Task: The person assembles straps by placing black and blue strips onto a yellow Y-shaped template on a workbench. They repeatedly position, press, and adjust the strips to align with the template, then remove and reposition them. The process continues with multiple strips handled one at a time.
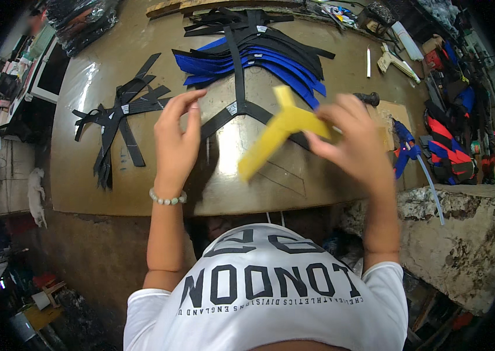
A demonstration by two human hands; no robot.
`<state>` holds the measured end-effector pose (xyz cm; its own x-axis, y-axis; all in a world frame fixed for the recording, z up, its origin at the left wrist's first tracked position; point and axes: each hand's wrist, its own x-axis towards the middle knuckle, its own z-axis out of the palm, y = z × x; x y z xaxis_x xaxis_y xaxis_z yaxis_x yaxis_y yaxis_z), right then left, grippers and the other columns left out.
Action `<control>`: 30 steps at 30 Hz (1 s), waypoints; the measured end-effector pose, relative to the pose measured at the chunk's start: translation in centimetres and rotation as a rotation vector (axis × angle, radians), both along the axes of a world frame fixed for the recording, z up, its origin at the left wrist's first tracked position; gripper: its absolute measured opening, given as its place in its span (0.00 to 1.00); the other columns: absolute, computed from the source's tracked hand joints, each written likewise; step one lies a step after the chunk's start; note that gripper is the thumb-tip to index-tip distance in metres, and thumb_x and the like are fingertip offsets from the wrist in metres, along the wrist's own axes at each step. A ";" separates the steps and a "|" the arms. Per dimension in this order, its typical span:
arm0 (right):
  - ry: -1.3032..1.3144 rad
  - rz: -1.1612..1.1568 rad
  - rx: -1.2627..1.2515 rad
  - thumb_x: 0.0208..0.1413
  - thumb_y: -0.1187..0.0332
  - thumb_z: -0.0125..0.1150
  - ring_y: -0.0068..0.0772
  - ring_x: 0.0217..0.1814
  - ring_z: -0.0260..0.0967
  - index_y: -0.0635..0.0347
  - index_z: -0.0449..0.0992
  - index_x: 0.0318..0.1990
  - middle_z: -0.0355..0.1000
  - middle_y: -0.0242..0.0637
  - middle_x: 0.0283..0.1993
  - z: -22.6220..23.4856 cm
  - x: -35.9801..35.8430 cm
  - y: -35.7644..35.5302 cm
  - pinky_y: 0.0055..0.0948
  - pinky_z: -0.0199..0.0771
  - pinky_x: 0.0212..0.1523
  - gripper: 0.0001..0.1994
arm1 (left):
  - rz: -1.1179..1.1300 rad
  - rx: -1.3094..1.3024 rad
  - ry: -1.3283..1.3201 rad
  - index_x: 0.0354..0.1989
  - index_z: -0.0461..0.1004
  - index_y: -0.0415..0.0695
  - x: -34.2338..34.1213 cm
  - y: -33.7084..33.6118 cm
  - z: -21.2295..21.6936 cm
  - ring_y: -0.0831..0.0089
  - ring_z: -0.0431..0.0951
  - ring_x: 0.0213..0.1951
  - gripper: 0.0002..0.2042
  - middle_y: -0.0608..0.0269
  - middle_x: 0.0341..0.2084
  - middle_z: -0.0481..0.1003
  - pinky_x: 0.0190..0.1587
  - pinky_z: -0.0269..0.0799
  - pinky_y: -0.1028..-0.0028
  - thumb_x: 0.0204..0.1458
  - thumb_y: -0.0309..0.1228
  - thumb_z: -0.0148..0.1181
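Observation:
Between the thumb and fingers of my right hand [353, 134] is one arm of a flat yellow Y-shaped piece [285, 126], held tilted above the table. Beneath it lies a black three-armed strap piece [240, 107] with a small white label at its joint. The yellow piece hides part of the strap's right arm. My left hand [178, 137] is raised near the strap's left arm, thumb apart from the fingers, with nothing in it. A beaded bracelet [168, 198] circles my left wrist.
Blue and black fabric pieces [253, 61] lie stacked at the back. Crossed black straps [120, 114] lie on the left of the brown table [160, 196]. On the right are a blue glue gun [404, 146], a cardboard sheet [389, 114] and a pale Y-shaped piece [396, 61].

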<state>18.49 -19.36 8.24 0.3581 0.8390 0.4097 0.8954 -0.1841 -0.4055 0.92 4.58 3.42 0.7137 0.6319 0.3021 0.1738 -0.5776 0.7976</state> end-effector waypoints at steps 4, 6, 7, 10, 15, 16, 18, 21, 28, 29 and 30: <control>0.002 -0.020 -0.057 0.48 0.62 0.68 0.49 0.45 0.66 0.67 0.74 0.31 0.69 0.47 0.38 -5.5 -1.1 8.2 0.41 0.70 0.47 0.15 | 0.010 0.016 0.127 0.45 0.76 0.36 -1.0 -1.2 -0.4 0.62 0.79 0.46 0.09 0.50 0.42 0.79 0.54 0.71 0.68 0.60 0.21 0.50; -0.010 -0.102 -0.042 0.49 0.64 0.70 0.49 0.43 0.65 0.67 0.75 0.33 0.68 0.46 0.36 -7.8 -2.0 9.4 0.41 0.69 0.46 0.14 | -0.074 0.287 0.149 0.44 0.75 0.38 -0.9 -2.5 -1.8 0.51 0.75 0.45 0.09 0.47 0.41 0.75 0.50 0.71 0.62 0.55 0.22 0.57; -0.028 -0.098 0.022 0.50 0.65 0.69 0.49 0.43 0.65 0.67 0.75 0.34 0.68 0.46 0.36 -8.6 -2.4 9.1 0.41 0.69 0.45 0.14 | -0.082 0.336 0.121 0.45 0.76 0.39 -1.0 -2.9 -2.4 0.52 0.74 0.46 0.10 0.48 0.43 0.75 0.51 0.70 0.61 0.55 0.22 0.58; 0.021 -0.141 -0.007 0.52 0.66 0.68 0.48 0.42 0.65 0.67 0.77 0.36 0.68 0.46 0.36 -9.6 -4.2 7.0 0.41 0.69 0.44 0.12 | -0.106 0.390 0.133 0.45 0.77 0.40 -1.7 -3.5 -3.6 0.52 0.73 0.49 0.11 0.50 0.47 0.74 0.53 0.69 0.59 0.54 0.22 0.60; 0.029 -0.145 0.072 0.54 0.66 0.67 0.45 0.39 0.66 0.67 0.79 0.41 0.69 0.43 0.34 -9.8 -5.3 5.2 0.41 0.68 0.42 0.13 | -0.121 0.364 0.163 0.47 0.78 0.42 -2.4 -3.5 -3.7 0.52 0.72 0.51 0.12 0.54 0.49 0.75 0.55 0.68 0.59 0.54 0.21 0.61; 0.040 -0.141 0.083 0.53 0.66 0.67 0.45 0.38 0.65 0.67 0.79 0.42 0.69 0.43 0.33 -9.9 -5.2 5.2 0.40 0.67 0.41 0.13 | -0.119 0.351 0.159 0.47 0.78 0.42 -2.3 -3.4 -3.6 0.52 0.72 0.52 0.12 0.54 0.49 0.75 0.55 0.68 0.59 0.54 0.21 0.61; 0.065 -0.130 0.112 0.53 0.66 0.67 0.44 0.38 0.65 0.67 0.79 0.43 0.69 0.42 0.33 -10.2 -5.1 5.3 0.40 0.66 0.40 0.14 | -0.141 0.320 0.164 0.47 0.79 0.43 -2.2 -3.0 -3.5 0.52 0.71 0.52 0.11 0.54 0.49 0.75 0.55 0.68 0.60 0.55 0.21 0.61; 0.041 -0.114 0.124 0.52 0.67 0.68 0.43 0.37 0.65 0.66 0.80 0.42 0.69 0.42 0.33 -10.8 -4.9 5.3 0.39 0.65 0.39 0.13 | -0.172 0.290 0.172 0.46 0.79 0.42 -2.1 -2.2 -3.2 0.52 0.71 0.52 0.11 0.54 0.49 0.74 0.55 0.69 0.60 0.53 0.21 0.61; 0.124 -0.106 0.011 0.55 0.63 0.67 0.46 0.38 0.69 0.66 0.78 0.45 0.73 0.45 0.35 -8.8 -4.7 5.8 0.40 0.68 0.42 0.16 | -0.273 0.495 0.360 0.39 0.72 0.32 0.3 -4.5 -2.6 0.51 0.71 0.47 0.11 0.49 0.42 0.72 0.54 0.70 0.59 0.45 0.17 0.58; 0.210 -0.079 -0.026 0.57 0.62 0.66 0.47 0.38 0.70 0.66 0.78 0.47 0.74 0.47 0.36 -7.9 -4.1 5.6 0.40 0.69 0.41 0.17 | -0.286 0.634 0.481 0.40 0.72 0.34 1.1 -5.0 -2.5 0.53 0.72 0.45 0.11 0.50 0.41 0.71 0.49 0.73 0.62 0.46 0.20 0.58; 0.308 -0.078 -0.101 0.58 0.61 0.66 0.48 0.38 0.71 0.66 0.77 0.48 0.74 0.48 0.37 -7.1 -3.7 5.3 0.40 0.71 0.41 0.18 | -0.322 0.734 0.683 0.40 0.72 0.35 1.8 -5.5 -2.4 0.55 0.73 0.44 0.11 0.51 0.39 0.71 0.44 0.76 0.65 0.48 0.23 0.58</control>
<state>14.82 -14.01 1.12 0.5171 0.8349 0.1884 0.7153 -0.3007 -0.6308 2.70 -0.88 1.02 0.9784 0.2068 0.0042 0.2067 -0.9781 0.0237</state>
